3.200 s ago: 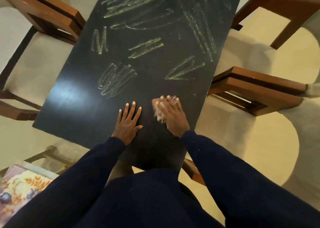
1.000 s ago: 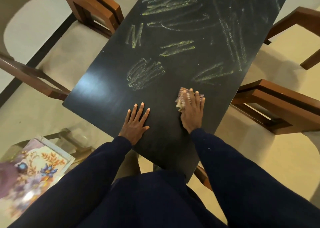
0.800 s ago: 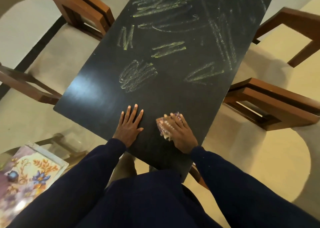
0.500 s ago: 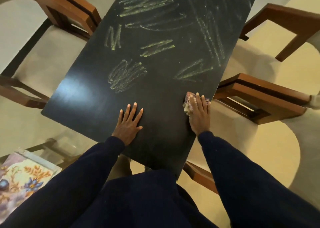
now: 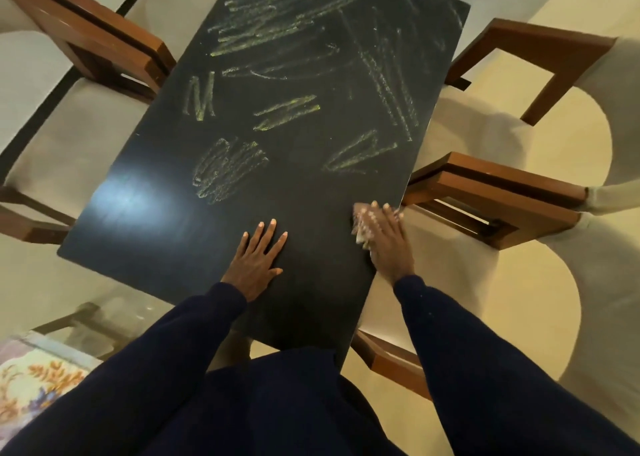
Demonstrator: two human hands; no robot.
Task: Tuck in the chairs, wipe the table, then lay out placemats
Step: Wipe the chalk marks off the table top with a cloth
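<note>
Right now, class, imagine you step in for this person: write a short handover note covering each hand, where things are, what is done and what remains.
Left hand: flat on the table, fingers spread, holding nothing.
Right hand: pressing a cloth down at the table's right edge.
Chairs stand close along both sides.
Done: the near end shows no chalk.
Left: chalk scribbles cover the middle and far end; no placemats are on the table. A floral-patterned piece, possibly a placemat, lies off the table, lower left.
</note>
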